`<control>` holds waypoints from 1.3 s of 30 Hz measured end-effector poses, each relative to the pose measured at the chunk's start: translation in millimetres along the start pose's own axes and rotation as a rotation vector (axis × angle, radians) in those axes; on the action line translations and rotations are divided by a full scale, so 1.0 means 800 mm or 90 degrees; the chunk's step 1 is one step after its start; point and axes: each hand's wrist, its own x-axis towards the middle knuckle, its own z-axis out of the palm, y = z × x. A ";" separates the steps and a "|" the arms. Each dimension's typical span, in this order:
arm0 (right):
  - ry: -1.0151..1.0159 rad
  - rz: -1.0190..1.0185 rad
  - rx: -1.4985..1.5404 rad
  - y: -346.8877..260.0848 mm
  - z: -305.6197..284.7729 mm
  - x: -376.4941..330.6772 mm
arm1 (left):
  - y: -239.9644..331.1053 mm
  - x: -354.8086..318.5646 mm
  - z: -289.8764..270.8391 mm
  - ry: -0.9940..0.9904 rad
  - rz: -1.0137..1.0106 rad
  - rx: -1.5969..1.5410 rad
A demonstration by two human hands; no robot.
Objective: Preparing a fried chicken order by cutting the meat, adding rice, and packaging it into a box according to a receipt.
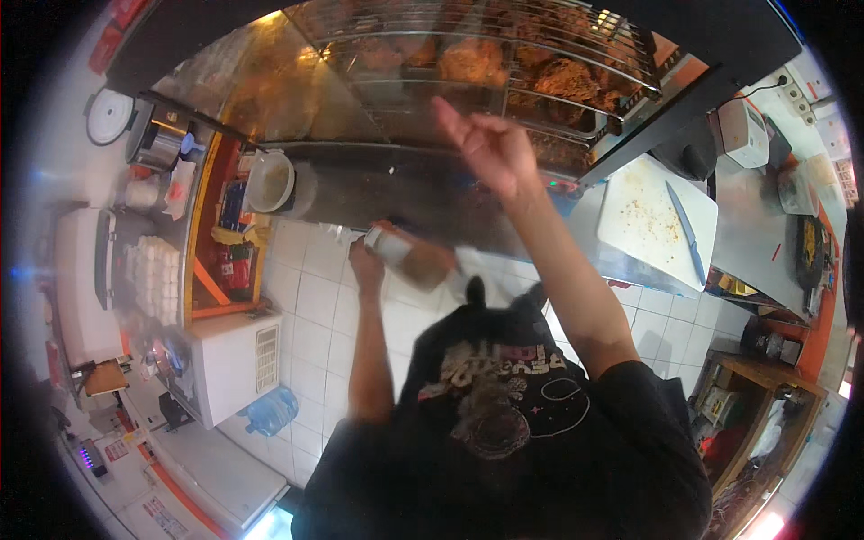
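White-and-brown container (416,259), blurred, is held over the tiled floor (310,310), just on the person's side of the dark worktop (396,193). Its long axis slants from upper left to lower right; which end is its mouth, I cannot tell. The left hand (366,266) has its grip closed on the upper-left end. The right hand (497,155) holds nothing visible, its grip loosely open, fingers pointing up-left before the food cabinet's wire racks (576,56).
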 end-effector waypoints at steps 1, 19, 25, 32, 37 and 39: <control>0.010 -0.014 0.059 -0.001 0.005 0.002 | 0.004 0.000 0.002 0.019 0.035 0.033; 0.272 -0.345 -0.503 -0.039 -0.081 -0.126 | 0.023 0.056 -0.015 -0.029 -0.053 -0.035; 0.531 -0.225 -0.561 0.003 -0.220 -0.058 | 0.027 0.077 -0.012 -0.086 -0.015 0.061; 0.542 -0.329 -0.499 -0.004 -0.253 -0.026 | 0.022 0.082 -0.004 -0.064 0.053 0.083; 0.524 -0.354 -0.485 -0.008 -0.255 -0.032 | 0.023 0.081 -0.006 -0.062 0.085 0.081; 0.510 -0.309 -0.443 -0.009 -0.258 -0.031 | 0.023 0.078 -0.003 -0.045 0.058 0.075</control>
